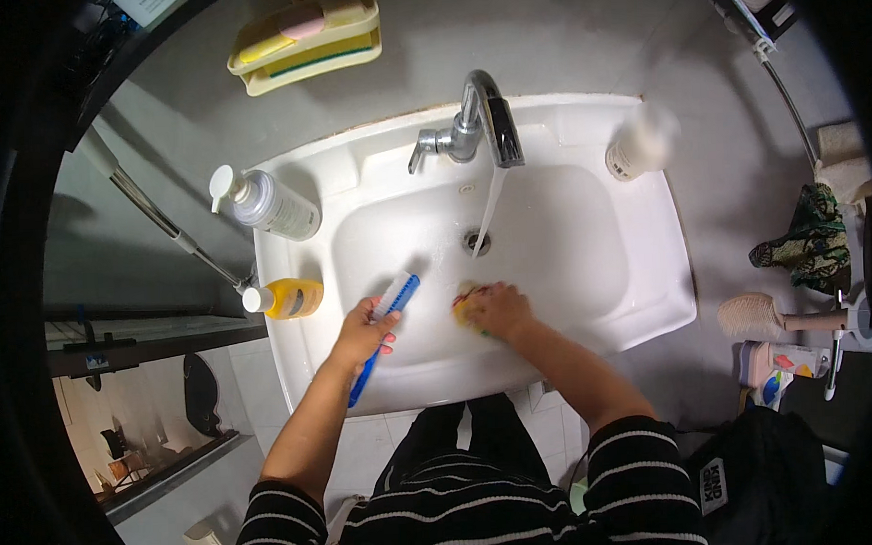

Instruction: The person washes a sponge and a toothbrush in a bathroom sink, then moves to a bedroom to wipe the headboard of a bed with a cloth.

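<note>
My left hand (364, 335) is closed around a long blue brush (398, 291) with what look like pale bristles along one side of its upper end. It is held at a slant over the front left of the white sink (416, 374). My right hand (503, 311) is closed on a yellowish sponge (466, 308) with some red on it, low over the basin; motion blurs it, and the fingers hide part of it. Behind both hands, a chrome faucet (494, 117) sends a thin stream of water (490, 213) down to the drain (475, 240).
On the sink's left rim stand a pump bottle (278, 207) and a yellow bottle (296, 298). A white bottle (633, 150) is at the back right. A cream wall holder (303, 37) carries sponges. To the right are a hairbrush (750, 316) and a patterned cloth (809, 240).
</note>
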Demonstrator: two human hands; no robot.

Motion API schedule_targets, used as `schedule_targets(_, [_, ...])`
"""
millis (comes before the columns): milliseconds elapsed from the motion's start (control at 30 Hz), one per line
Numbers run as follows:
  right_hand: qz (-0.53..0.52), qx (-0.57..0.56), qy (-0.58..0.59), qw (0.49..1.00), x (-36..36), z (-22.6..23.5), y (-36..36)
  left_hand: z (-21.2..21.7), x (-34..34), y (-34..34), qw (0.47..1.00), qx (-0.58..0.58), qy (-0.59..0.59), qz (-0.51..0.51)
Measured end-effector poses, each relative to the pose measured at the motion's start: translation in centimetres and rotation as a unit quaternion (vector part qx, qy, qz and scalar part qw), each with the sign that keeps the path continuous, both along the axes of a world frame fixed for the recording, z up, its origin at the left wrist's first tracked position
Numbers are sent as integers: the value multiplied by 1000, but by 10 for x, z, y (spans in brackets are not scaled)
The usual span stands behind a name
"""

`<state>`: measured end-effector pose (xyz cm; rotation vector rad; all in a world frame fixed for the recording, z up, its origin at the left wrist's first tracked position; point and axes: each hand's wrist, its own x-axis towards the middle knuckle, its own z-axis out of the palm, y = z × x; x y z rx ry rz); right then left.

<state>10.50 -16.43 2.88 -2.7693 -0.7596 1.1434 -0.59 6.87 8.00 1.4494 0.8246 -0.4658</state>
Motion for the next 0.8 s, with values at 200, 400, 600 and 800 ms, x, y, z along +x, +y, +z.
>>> schedule_targets(200, [-130,153,7,980,3,-79,-5,-7,8,-10,999,28,-19,25])
schedule_targets(400, [46,277,-61,958,-39,-56,99,-5,16,-10,993,33,-35,105])
schedule_targets(600, [-3,238,-341,910,42,-116,100,-20,21,-14,993,37,-12,108])
schedule_targets(800, [-248,138,-179,942,105,-77,32,-23,35,-34,991,0,14,131])
